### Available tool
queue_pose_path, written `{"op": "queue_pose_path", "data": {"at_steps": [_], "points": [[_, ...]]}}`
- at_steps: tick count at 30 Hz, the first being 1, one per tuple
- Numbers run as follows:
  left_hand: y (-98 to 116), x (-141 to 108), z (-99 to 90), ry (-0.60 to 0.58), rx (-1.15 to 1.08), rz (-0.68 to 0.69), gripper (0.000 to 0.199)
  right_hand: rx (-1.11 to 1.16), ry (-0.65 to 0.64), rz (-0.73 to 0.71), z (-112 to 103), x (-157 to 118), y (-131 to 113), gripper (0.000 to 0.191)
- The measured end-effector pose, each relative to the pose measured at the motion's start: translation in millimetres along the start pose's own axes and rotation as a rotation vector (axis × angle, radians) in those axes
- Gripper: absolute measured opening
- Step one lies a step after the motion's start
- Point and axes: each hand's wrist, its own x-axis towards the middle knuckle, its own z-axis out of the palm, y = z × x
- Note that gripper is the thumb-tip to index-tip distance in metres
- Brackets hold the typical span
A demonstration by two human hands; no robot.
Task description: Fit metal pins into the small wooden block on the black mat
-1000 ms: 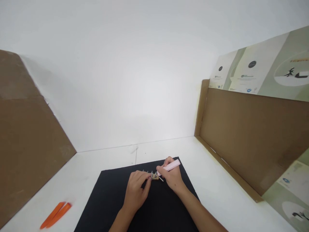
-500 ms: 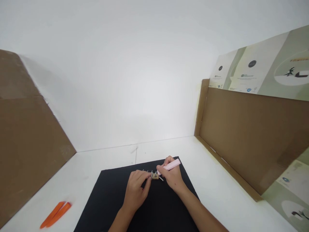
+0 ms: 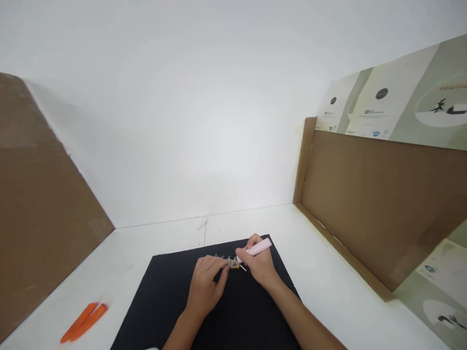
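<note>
My left hand point(image 3: 207, 282) pinches the left part of a small tan block point(image 3: 234, 266) that lies on a black mat point(image 3: 168, 291). Several grey metal posts, perhaps screws, stick up along the block, and the fingers cover part of it. In my right hand point(image 3: 260, 262) is a pale pink pen-shaped tool point(image 3: 260, 246), gripped like a pen. It slants down to the left, and its lower end is at the block's right end, though whether it touches cannot be made out. A thin white stick point(image 3: 242, 268) juts out beside the block.
Two orange strips point(image 3: 84, 322), possibly handles of one tool, lie on the white table point(image 3: 124, 272) left of the mat. Brown cardboard point(image 3: 44, 204) stands on the left, and an open cardboard box side point(image 3: 379, 204) on the right. A white wall point(image 3: 204, 121) rises behind.
Both hands, the block and the pink tool keep almost the same place. The whole view has shifted very slightly, and a small white edge now shows at the bottom by the left forearm.
</note>
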Motion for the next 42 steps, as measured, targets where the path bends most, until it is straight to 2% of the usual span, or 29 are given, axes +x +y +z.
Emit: {"op": "queue_pose_path", "data": {"at_steps": [8,11,15,22,26,29,33,36,39,42], "points": [[0,0,-0.9,0.004,0.022,-0.006,0.016,0.085,-0.197,0.055,4,-8,-15,0.036],[1,0,-0.9,-0.001,0.021,-0.020,0.016,0.064,-0.217,0.060,5,-9,-16,0.036],[3,1,-1.4,-0.005,0.021,-0.025,0.016,0.057,-0.180,0.058,6,-9,-15,0.036],[4,2,-2.2,-0.014,0.014,-0.017,0.017,0.035,0.037,0.024,5,-3,-11,0.037],[5,0,-1.0,-0.022,0.009,-0.031,0.017,0.019,0.029,0.029,3,-3,-10,0.039],[1,1,0.9,-0.002,-0.001,-0.126,0.017,0.052,-0.020,0.042,4,-5,-9,0.040],[-14,1,3.8,0.087,-0.032,-0.385,0.018,0.060,-0.038,0.079,2,-3,-8,0.040],[-29,-1,4.6,0.056,0.021,-0.537,0.019,-0.027,-0.015,0.149,-6,4,-5,0.038],[-37,-4,4.5,-0.016,0.097,-0.603,0.017,-0.220,0.019,0.214,-20,12,-1,0.042],[-38,-6,3.9,-0.028,0.137,-0.634,0.016,-0.589,0.098,0.222,-36,19,4,0.052]]}}
